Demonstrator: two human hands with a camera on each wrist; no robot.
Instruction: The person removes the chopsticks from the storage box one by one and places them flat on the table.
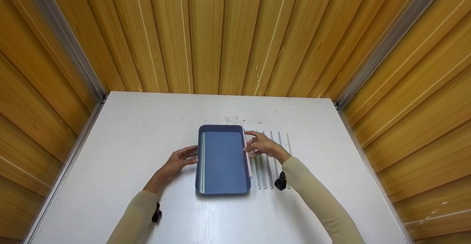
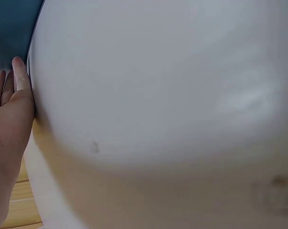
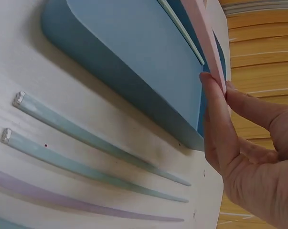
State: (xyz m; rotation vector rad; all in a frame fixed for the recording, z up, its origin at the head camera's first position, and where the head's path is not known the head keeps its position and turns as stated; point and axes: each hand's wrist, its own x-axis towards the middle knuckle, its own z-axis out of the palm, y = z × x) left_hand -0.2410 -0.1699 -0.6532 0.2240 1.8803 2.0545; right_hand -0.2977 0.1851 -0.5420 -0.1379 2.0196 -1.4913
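Observation:
A blue rectangular tray [image 1: 226,159] stands upright on the white table between both hands. My right hand [image 1: 262,144] is at the tray's right side and pinches a pink chopstick [image 3: 208,40] between thumb and fingers. The chopstick runs lengthwise along the right rim in the head view. My left hand [image 1: 180,160] is at the left wall, its straight fingers [image 2: 21,71] against the tray's outside. Inside the tray, pale green chopsticks [image 1: 202,163] lie along the left wall.
Several loose chopsticks lie roughly parallel on the table right of the tray, among them pale green ones [image 3: 101,143] and a purple one [image 3: 77,200]. The right forearm passes over some of them. Yellow wood-patterned walls [image 1: 206,34] enclose the white table [image 1: 147,126].

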